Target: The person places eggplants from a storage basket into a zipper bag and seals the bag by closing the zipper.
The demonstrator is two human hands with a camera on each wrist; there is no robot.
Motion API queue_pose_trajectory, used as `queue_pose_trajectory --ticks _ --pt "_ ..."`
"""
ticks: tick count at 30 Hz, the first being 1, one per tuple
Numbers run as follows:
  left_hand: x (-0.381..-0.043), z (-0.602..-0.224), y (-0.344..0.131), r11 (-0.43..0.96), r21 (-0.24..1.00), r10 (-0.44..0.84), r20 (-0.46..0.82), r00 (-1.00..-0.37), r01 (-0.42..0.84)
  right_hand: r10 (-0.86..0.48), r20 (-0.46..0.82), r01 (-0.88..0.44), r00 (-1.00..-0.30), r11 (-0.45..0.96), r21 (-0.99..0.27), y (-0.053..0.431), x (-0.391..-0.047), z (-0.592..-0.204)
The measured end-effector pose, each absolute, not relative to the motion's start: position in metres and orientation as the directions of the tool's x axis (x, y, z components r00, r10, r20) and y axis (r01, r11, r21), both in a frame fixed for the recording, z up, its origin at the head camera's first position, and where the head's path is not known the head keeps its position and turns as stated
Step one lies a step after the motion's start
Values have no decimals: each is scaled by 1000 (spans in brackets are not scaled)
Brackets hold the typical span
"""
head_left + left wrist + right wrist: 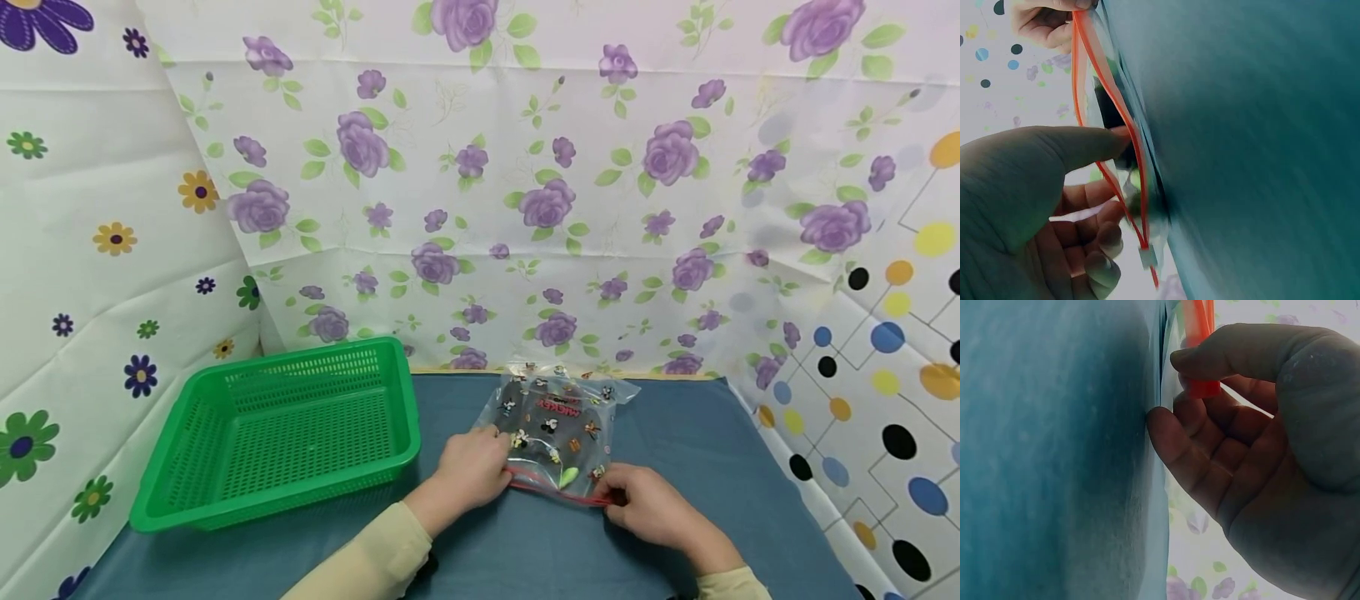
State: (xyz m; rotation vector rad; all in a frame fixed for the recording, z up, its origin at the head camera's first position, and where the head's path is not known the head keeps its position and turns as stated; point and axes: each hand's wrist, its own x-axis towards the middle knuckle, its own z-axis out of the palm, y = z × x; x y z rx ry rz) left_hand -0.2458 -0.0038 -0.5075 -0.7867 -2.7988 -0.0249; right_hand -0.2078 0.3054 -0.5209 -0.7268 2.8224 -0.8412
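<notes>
A clear zip bag [558,433] with cartoon prints and red "MICKEY" lettering lies on the blue cloth, its mouth toward me. Inside it are something dark and a small light-green piece [568,477]. Two red zip strips [1138,162] stand apart along the mouth, meeting at a pale slider [1147,257]. My left hand [474,468] holds the bag near the left end of the mouth, thumb between the strips and fingers curled outside. At the other end, my right hand [651,502] pinches the red zip end [1204,387] between thumb and fingers.
A green plastic basket [405,454] with mesh sides stands to the left of the bag. Blue cloth [697,467] covers the table. Flower-printed sheets [480,208] rise behind and at the left, and a dotted sheet [892,400] at the right.
</notes>
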Motion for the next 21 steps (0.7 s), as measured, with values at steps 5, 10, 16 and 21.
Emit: queue_pose_trajectory --ticks 5,10,16,21 --pt "-243 -506 -15 836 -52 542 227 -809 546 -463 48 -419 -885 747 -516 309 -208 -520" --pt "-240 -505 -28 831 -42 549 217 -807 554 -443 48 -406 -895 767 -496 312 -209 -520" --pt "-241 -506 -41 807 -66 588 182 -788 586 -418 58 -392 -907 781 -486 317 -210 -519" --pt "-241 -506 -48 773 -60 630 187 -754 631 -393 61 -371 -917 792 -484 322 -212 -520"
